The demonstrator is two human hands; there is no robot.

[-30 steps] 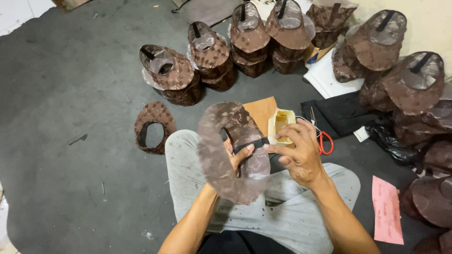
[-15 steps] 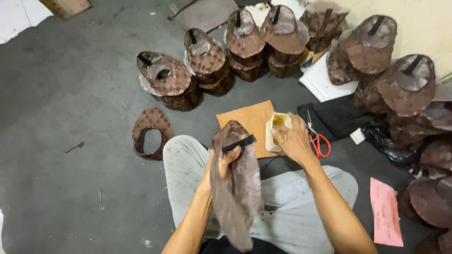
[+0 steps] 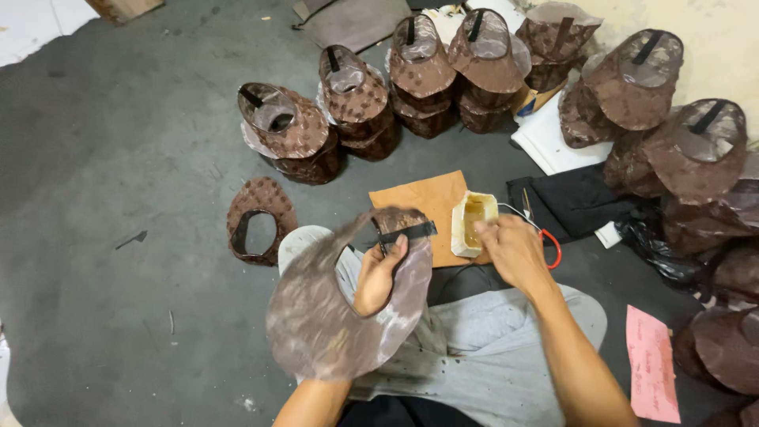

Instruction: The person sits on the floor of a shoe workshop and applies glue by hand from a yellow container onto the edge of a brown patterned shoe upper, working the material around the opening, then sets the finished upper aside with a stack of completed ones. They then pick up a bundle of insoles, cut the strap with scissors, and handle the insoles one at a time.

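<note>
A seated person's left hand point(image 3: 378, 277) grips a brown patterned hat piece point(image 3: 340, 308) above the lap, fingers closed through its central opening beside a black strap point(image 3: 407, 232). The piece's long axis runs diagonally, from the strap end near the glue tub point(image 3: 473, 223) down toward the person's left knee, with its broad brim facing the camera. The right hand point(image 3: 514, 251) rests just right of the tub, fingers curled at its rim; whether it holds a tool cannot be told. The tub sits on the right edge of a tan cardboard sheet point(image 3: 419, 205). Red-handled scissors point(image 3: 549, 245) lie just right of the tub, partly hidden by the hand. Beyond the tub, stacks of finished brown hats point(image 3: 352, 99) crowd the grey floor point(image 3: 118, 158). A lone brim ring point(image 3: 259, 217) lies well left of the tub, and a pink paper slip point(image 3: 652, 364) lies to its lower right.
</note>
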